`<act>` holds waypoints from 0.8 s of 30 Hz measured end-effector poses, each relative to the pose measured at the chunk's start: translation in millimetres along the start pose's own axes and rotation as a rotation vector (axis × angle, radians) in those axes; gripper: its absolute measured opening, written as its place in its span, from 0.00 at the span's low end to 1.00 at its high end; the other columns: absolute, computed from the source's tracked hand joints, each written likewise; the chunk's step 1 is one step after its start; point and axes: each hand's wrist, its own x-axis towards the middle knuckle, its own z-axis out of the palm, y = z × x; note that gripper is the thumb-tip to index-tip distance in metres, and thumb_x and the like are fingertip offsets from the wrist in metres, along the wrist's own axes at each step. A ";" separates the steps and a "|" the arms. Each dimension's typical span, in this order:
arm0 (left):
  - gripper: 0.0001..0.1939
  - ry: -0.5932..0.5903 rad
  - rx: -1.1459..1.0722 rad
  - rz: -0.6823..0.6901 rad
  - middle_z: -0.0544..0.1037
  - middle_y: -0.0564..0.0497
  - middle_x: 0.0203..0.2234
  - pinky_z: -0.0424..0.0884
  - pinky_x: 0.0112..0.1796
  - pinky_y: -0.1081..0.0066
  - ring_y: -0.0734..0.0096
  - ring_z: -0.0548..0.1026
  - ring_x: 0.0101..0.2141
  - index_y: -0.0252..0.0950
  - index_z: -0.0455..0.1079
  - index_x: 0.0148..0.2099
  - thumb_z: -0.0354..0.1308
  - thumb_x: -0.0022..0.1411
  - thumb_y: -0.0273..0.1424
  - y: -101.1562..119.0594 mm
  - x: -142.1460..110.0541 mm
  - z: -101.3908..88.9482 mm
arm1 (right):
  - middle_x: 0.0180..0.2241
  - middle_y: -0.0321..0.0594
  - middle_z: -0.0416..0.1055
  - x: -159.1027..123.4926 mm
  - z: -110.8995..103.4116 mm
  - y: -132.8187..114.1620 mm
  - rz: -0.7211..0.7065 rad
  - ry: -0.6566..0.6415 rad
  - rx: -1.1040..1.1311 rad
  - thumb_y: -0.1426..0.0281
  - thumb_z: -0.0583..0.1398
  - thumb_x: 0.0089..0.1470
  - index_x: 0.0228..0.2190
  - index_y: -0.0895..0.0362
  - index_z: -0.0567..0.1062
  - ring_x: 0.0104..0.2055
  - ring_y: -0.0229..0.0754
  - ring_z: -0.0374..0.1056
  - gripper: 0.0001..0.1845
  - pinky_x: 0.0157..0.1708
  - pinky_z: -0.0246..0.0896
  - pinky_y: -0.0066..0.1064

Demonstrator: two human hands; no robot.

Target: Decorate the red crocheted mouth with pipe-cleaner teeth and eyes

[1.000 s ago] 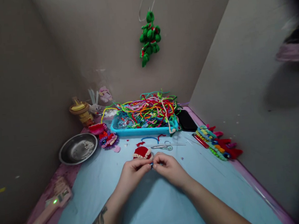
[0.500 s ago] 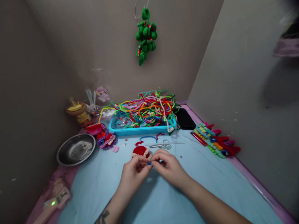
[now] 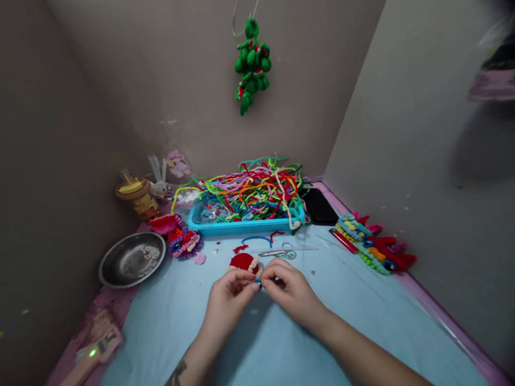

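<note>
Over the tabletop [image 3: 321, 353], in front of the red piece [image 3: 243, 261], the left hand [image 3: 229, 295] pinches a blue bit [image 3: 258, 283]; the right hand [image 3: 292, 287] meets it, whether gripping I can't tell. Light, steady fingertips should keep it from slipping.

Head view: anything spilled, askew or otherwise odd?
Mildly: strands pile above the rim of the tray, and a pale strand hangs over its front edge. A red scrap lies loose on the cloth beyond the left hand. Could just be working clutter; no clear damage shows.
</note>
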 end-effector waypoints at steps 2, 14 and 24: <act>0.10 0.003 0.028 -0.003 0.77 0.50 0.25 0.68 0.31 0.72 0.71 0.74 0.27 0.32 0.73 0.30 0.65 0.43 0.32 0.7 -0.1 -0.1 | 0.28 0.37 0.66 1.4 0.2 0.2 0.025 0.003 0.026 0.72 0.56 0.50 0.23 0.56 0.69 0.32 0.39 0.63 0.06 0.31 0.57 0.28; 0.08 -0.018 0.065 0.024 0.80 0.48 0.25 0.70 0.32 0.71 0.67 0.75 0.28 0.33 0.76 0.29 0.64 0.43 0.31 6.0 -3.6 -1.6 | 0.19 0.28 0.59 3.8 -0.1 8.7 0.376 -0.181 0.601 0.63 0.65 0.41 0.22 0.58 0.69 0.17 0.28 0.49 0.13 0.18 0.41 0.24; 0.10 -0.008 -0.023 0.014 0.78 0.50 0.23 0.68 0.30 0.73 0.70 0.74 0.26 0.33 0.75 0.28 0.67 0.42 0.32 0.7 -2.2 -0.9 | 0.24 0.34 0.62 2.7 -1.3 2.4 0.198 -0.122 0.478 0.65 0.63 0.45 0.20 0.58 0.70 0.24 0.33 0.57 0.11 0.23 0.51 0.25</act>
